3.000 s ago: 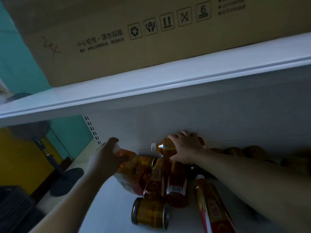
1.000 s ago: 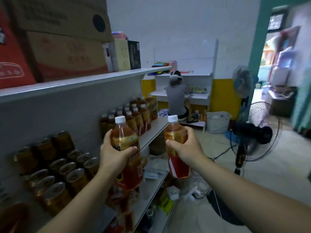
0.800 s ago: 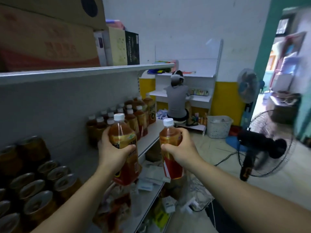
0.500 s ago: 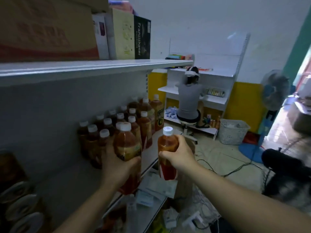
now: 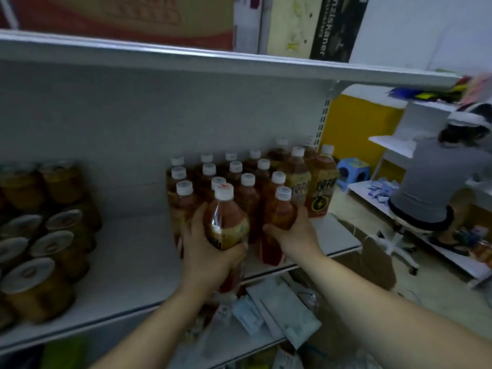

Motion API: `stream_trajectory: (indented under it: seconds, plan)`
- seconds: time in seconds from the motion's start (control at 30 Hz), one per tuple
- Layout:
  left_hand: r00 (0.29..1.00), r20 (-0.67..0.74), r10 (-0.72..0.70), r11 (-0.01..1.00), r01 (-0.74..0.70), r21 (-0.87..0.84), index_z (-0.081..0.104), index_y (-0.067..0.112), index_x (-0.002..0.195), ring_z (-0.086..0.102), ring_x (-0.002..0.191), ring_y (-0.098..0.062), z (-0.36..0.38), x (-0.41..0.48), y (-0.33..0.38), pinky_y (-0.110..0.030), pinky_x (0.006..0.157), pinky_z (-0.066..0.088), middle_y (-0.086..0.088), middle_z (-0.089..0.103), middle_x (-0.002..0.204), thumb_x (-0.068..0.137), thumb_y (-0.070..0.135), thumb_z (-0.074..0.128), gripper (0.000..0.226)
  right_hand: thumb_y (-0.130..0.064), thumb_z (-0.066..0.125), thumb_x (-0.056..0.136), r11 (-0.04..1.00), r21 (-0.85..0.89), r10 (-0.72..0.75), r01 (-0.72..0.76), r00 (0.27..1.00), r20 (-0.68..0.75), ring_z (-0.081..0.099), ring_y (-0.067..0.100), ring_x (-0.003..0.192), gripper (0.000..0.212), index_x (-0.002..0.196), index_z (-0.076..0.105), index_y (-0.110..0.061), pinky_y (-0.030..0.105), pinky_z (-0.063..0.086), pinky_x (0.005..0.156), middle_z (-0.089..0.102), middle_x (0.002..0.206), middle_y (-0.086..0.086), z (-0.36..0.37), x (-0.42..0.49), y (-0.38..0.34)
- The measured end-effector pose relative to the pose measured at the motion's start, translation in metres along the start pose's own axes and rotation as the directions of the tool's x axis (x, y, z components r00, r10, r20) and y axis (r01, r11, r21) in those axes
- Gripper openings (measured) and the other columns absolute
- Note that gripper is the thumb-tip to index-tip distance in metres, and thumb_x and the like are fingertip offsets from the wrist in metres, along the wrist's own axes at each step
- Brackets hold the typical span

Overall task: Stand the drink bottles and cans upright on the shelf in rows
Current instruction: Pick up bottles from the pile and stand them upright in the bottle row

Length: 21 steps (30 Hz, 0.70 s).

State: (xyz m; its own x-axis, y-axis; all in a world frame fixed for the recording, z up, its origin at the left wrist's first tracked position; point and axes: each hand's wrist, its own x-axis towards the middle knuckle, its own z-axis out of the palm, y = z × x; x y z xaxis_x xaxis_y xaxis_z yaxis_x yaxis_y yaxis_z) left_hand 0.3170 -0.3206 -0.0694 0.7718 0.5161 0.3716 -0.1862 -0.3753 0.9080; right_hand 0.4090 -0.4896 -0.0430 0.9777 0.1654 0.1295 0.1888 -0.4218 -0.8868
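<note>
My left hand (image 5: 206, 251) grips an amber tea bottle with a white cap (image 5: 226, 222), held upright just over the front edge of the white shelf (image 5: 133, 267). My right hand (image 5: 294, 233) grips a second amber bottle with a red label (image 5: 279, 217), upright at the front of the standing bottle rows (image 5: 239, 177). Several rows of white-capped bottles stand behind both hands. Gold cans (image 5: 45, 235) stand in rows at the shelf's left.
An upper shelf (image 5: 239, 62) with cardboard boxes hangs overhead. A lower shelf holds loose packets (image 5: 274, 312). A bare stretch of shelf lies between cans and bottles. A person in grey (image 5: 436, 187) sits at right by a white rack.
Both hands have carried their bottles from mid-air in the aisle over to the shelf, up against the front of the standing bottle rows. The view has swung left toward the shelf.
</note>
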Motion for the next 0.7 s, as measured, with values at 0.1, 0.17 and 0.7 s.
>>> stream_trajectory:
  seconds: [0.1,0.17,0.7]
  plan:
    - [0.997,-0.08,-0.02,0.994,0.028,0.104,0.029,0.037,0.142,0.046,0.127,-0.018,0.009,-0.005,-0.005,-0.047,0.102,0.045,0.003,0.042,0.138,0.048,0.04,0.088,0.111,-0.035,0.079,0.076,0.997,0.0,-0.076,0.076,0.995,0.071,0.051,0.02,0.121,0.079,0.14,0.033,-0.028,0.03,0.041,0.094,0.053,0.13,-0.005,-0.007,0.008,0.009]
    - [0.996,-0.065,-0.069,0.992,0.075,0.106,0.015,0.045,0.146,0.045,0.13,-0.021,0.008,-0.008,-0.011,-0.05,0.102,0.044,0.003,0.043,0.142,0.046,0.04,0.089,0.125,-0.035,0.079,0.076,0.994,0.001,-0.111,0.111,0.987,0.113,0.05,0.018,0.12,0.078,0.139,0.034,-0.029,0.028,0.039,0.093,0.051,0.123,-0.01,-0.01,0.012,0.013]
    - [0.991,0.025,-0.132,0.979,0.127,0.16,-0.002,0.059,0.14,0.038,0.136,-0.02,0.003,-0.019,-0.008,-0.053,0.104,0.041,0.003,0.035,0.147,0.044,0.046,0.089,0.133,-0.04,0.083,0.07,0.996,-0.071,0.042,-0.054,0.985,-0.165,0.034,0.032,0.127,0.097,0.141,0.027,-0.006,0.038,0.036,0.099,0.036,0.136,0.018,-0.003,0.005,0.003]
